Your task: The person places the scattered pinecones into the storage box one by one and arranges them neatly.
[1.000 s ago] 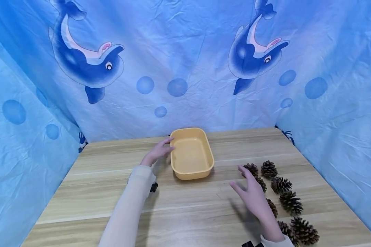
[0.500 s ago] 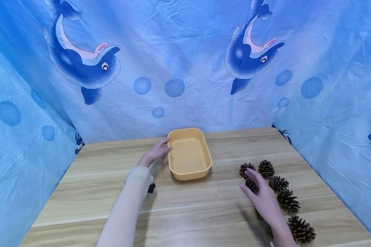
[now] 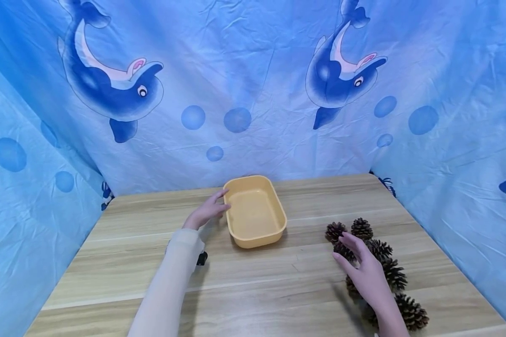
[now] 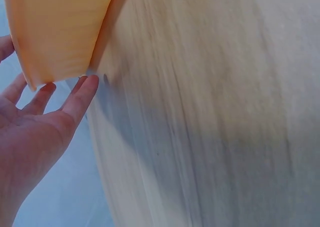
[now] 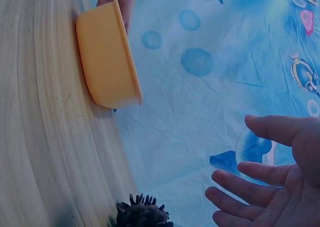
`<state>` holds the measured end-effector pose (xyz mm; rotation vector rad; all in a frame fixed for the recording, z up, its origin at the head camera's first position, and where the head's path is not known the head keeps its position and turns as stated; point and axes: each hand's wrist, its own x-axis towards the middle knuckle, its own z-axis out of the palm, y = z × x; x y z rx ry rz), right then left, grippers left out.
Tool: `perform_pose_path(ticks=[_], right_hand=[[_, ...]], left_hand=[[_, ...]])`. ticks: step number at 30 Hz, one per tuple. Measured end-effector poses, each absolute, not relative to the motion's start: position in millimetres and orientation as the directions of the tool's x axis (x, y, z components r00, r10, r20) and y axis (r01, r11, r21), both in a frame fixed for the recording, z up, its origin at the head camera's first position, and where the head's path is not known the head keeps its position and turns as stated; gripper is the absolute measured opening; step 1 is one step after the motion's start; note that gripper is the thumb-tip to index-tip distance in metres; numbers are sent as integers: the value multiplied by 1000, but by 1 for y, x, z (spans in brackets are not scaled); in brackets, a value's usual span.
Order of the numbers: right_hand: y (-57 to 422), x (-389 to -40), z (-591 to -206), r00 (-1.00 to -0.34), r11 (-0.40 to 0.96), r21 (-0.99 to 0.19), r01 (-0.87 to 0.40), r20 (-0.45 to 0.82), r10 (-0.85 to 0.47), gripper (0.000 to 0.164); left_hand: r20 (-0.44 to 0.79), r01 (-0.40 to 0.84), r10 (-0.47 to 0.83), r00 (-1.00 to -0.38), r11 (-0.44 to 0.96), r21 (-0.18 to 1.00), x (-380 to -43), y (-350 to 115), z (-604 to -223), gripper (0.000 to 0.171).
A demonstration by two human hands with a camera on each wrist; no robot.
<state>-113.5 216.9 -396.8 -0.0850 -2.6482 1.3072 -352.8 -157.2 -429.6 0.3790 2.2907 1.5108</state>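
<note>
An orange-yellow plastic basin (image 3: 253,213) with rounded corners stands toward the back of the table, with nothing inside it. My left hand (image 3: 206,211) holds it at the left edge, thumb and a finger over the rim. The left wrist view has the fingers (image 4: 80,99) against the basin's outer wall. Over several brown pine cones (image 3: 411,311) on the right side hovers my right hand (image 3: 367,276), thumb and fingers spread apart, nothing between them. In the right wrist view one pine cone (image 5: 142,212) shows below that hand.
The pine cones lie in a loose double row along the right part of the wood-grain table (image 3: 257,290), some hidden by my right hand and forearm. A blue dolphin-print cloth (image 3: 253,70) hangs behind and on both sides.
The basin has slid slightly left with my left hand in the last half second. My right hand has moved right and a bit toward me, over the pine cones.
</note>
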Motion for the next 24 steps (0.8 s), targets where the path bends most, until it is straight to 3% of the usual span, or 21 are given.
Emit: perform_pose_path(ticks=[12, 24], right_hand=[[228, -106, -397, -985, 592, -806, 0, 104, 141, 69], [242, -92, -400, -982, 603, -795, 64, 57, 179, 74]], left_hand=[[-161, 21, 447, -880, 376, 926, -346, -174, -438, 80], [-150, 65, 421, -894, 454, 889, -337, -180, -438, 83]])
